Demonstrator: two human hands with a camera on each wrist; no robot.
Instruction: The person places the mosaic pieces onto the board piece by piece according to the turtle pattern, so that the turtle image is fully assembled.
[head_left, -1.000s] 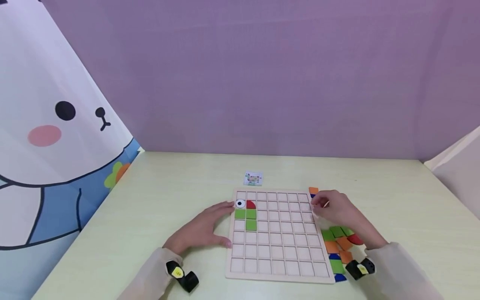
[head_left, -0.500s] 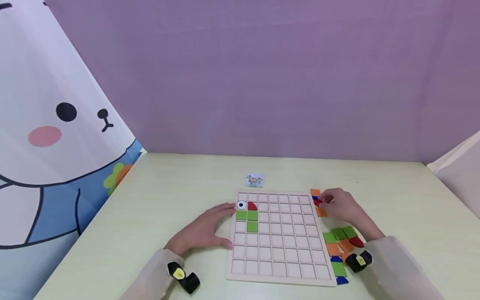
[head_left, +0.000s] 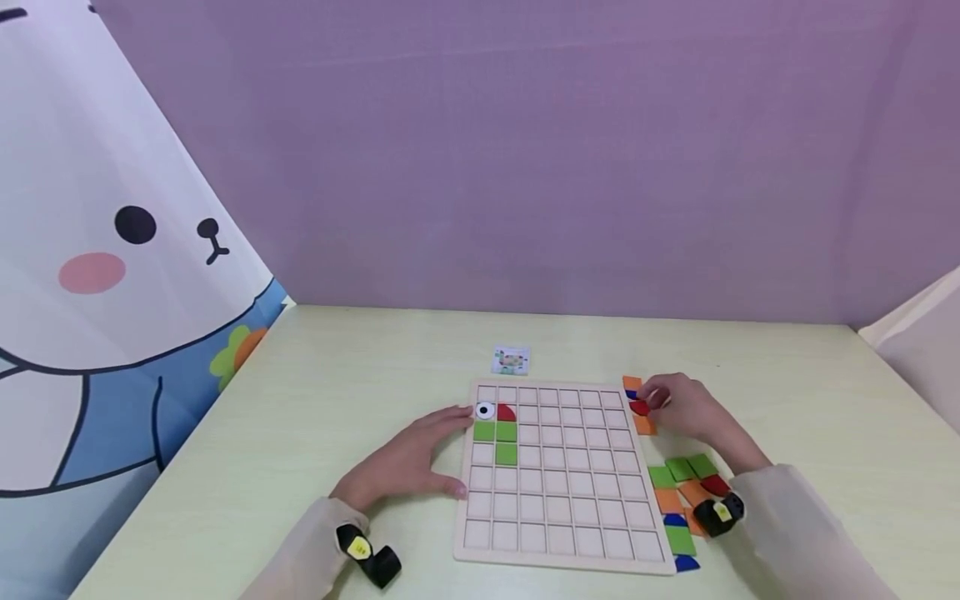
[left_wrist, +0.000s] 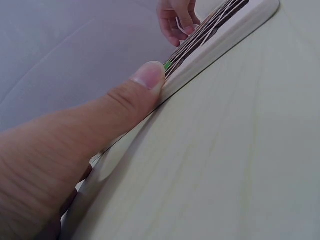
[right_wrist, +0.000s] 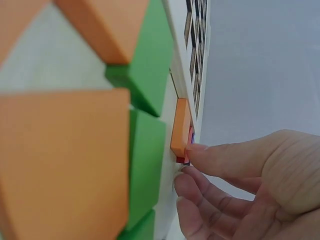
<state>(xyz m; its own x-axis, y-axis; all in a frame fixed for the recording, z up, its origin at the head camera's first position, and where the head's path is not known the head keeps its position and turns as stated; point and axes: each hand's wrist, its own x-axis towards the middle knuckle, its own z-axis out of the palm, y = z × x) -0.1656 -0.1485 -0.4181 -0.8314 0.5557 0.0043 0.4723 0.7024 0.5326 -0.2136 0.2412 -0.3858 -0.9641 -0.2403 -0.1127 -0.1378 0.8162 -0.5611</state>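
Note:
In the head view, a pale wooden grid board (head_left: pixel 564 510) lies on the table. Near its upper left sit a white eye tile (head_left: pixel 485 410), a red quarter-round tile (head_left: pixel 507 412) and several green square tiles (head_left: pixel 506 454). My left hand (head_left: pixel 408 457) rests at the board's left edge, fingers and thumb spread; the left wrist view has the thumb (left_wrist: pixel 148 77) against the rim. Beyond the board's right edge, my right hand (head_left: pixel 681 408) pinches a rounded red tile (head_left: pixel 640 407) among orange and blue pieces. Its fingertips partly hide that tile in the right wrist view.
Beside the board's lower right lies a loose cluster of green tiles (head_left: pixel 681 540), orange tiles (head_left: pixel 667 501), blue tiles (head_left: pixel 687 563) and a red tile (head_left: pixel 715 484). A small picture card (head_left: pixel 511 360) lies behind the board. A purple cloth (head_left: pixel 562 167) hangs behind the table.
My right hand has moved slightly right from the board's edge, lowering a thin piece to the tiles there; red and orange pieces now show. My left hand stays in place.

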